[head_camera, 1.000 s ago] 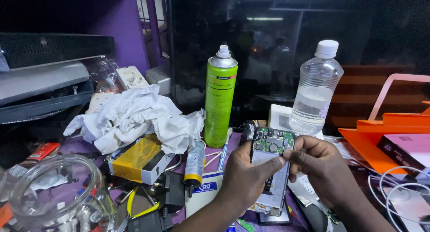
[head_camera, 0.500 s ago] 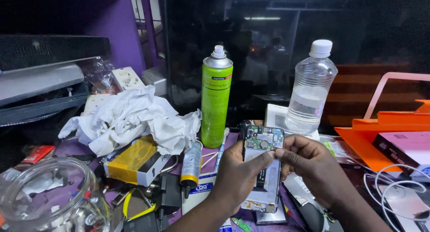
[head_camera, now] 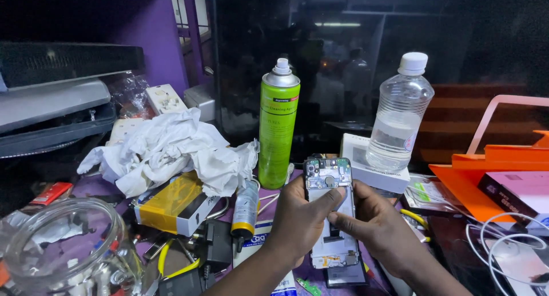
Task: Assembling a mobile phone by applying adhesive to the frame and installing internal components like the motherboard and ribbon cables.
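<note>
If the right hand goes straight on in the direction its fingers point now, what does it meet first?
The right hand points left across the opened phone, so it would first meet the left hand, whose thumb lies on the same phone. Depth is unclear, but they look almost touching.

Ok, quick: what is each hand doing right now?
Left hand: closed on the opened phone.
Right hand: holding the phone's other side.
</note>
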